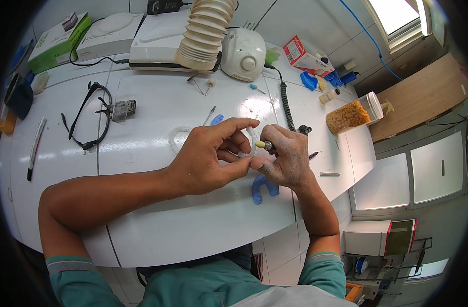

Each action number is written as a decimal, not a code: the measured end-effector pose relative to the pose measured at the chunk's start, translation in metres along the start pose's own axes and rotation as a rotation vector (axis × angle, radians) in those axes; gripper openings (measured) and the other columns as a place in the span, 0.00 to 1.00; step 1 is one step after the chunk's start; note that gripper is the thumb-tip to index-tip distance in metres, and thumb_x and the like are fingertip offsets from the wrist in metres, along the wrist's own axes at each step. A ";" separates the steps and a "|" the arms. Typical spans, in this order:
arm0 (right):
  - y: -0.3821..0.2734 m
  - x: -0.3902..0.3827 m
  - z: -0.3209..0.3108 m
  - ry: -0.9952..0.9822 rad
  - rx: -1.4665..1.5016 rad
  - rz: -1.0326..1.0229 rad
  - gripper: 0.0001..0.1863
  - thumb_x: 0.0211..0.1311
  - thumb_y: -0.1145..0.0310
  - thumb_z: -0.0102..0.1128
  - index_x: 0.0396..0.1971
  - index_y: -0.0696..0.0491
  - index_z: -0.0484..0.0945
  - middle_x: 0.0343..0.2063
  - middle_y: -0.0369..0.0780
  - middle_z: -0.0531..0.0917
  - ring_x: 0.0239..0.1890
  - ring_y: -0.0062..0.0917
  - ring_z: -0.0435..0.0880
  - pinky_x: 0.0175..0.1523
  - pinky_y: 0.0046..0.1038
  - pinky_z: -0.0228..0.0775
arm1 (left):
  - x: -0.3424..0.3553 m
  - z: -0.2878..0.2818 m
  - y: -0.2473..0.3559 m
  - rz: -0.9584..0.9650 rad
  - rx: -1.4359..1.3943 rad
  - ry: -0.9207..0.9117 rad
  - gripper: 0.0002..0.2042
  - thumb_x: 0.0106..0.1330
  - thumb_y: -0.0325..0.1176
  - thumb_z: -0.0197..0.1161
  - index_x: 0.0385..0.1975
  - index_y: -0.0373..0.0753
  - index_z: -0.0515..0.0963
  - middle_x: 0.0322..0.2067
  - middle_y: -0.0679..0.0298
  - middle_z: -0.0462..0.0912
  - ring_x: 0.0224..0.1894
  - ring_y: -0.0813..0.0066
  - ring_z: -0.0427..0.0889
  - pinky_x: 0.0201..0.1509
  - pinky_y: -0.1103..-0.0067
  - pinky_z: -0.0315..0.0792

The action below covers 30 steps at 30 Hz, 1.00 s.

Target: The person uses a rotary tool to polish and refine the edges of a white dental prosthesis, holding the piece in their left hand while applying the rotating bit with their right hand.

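Note:
My left hand (200, 158) is closed around a whitish, translucent curved piece (252, 134), which looks like a dental arch; the fingers cover part of it. Gripped in my dusty right hand (291, 156) is a rotary handpiece (268, 146) with a pale yellow polishing tip (259, 145). That tip points left, close to the curved piece; I cannot tell whether they touch. The two thumbs nearly meet. Below my hands lies a blue horseshoe-shaped piece (257, 192). Left of them, partly behind my left hand, is a pale translucent arch (175, 137).
A ribbed hose (205, 33) hangs over the back near a white control unit (246, 53) with a coiled cord (285, 100). Black-framed glasses (108, 110) and a marker (37, 148) lie left. A jar of orange granules (349, 116) lies right. Several burs lie beyond my hands.

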State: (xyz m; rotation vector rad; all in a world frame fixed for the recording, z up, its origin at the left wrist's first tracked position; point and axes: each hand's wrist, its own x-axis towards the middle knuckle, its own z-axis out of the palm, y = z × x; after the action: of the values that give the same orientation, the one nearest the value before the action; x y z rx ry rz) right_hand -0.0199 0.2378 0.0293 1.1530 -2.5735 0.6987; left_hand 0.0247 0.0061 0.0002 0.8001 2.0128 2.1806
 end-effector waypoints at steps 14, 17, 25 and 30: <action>0.001 0.000 0.003 0.027 -0.008 -0.008 0.37 0.60 0.23 0.64 0.25 0.48 0.76 0.17 0.33 0.78 0.16 0.20 0.77 0.20 0.25 0.63 | 0.000 0.002 -0.004 0.036 -0.028 0.061 0.27 0.67 0.28 0.71 0.65 0.30 0.72 0.39 0.57 0.85 0.42 0.74 0.90 0.49 0.79 0.87; 0.001 0.001 0.004 0.031 0.001 -0.008 0.37 0.60 0.23 0.64 0.25 0.48 0.76 0.17 0.33 0.78 0.16 0.21 0.77 0.20 0.25 0.63 | 0.000 0.002 -0.004 0.036 -0.023 0.059 0.27 0.67 0.27 0.71 0.65 0.29 0.71 0.39 0.57 0.85 0.42 0.74 0.90 0.49 0.80 0.87; 0.000 0.002 0.003 0.030 0.000 -0.014 0.37 0.60 0.23 0.63 0.26 0.48 0.76 0.18 0.34 0.78 0.16 0.21 0.77 0.20 0.26 0.63 | 0.001 0.000 -0.003 0.034 -0.011 0.006 0.29 0.69 0.26 0.71 0.68 0.27 0.67 0.40 0.58 0.81 0.43 0.76 0.87 0.51 0.81 0.87; 0.001 0.001 0.002 0.022 -0.017 -0.016 0.38 0.60 0.22 0.63 0.27 0.48 0.76 0.18 0.34 0.77 0.16 0.21 0.77 0.20 0.26 0.63 | 0.001 0.000 -0.002 0.032 -0.016 -0.001 0.29 0.69 0.26 0.71 0.68 0.27 0.67 0.40 0.58 0.81 0.43 0.76 0.87 0.52 0.80 0.88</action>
State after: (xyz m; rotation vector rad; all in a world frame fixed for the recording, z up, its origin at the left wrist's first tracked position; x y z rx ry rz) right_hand -0.0215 0.2367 0.0279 1.1524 -2.5446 0.6807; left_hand 0.0234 0.0069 -0.0010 0.8376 1.9926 2.2103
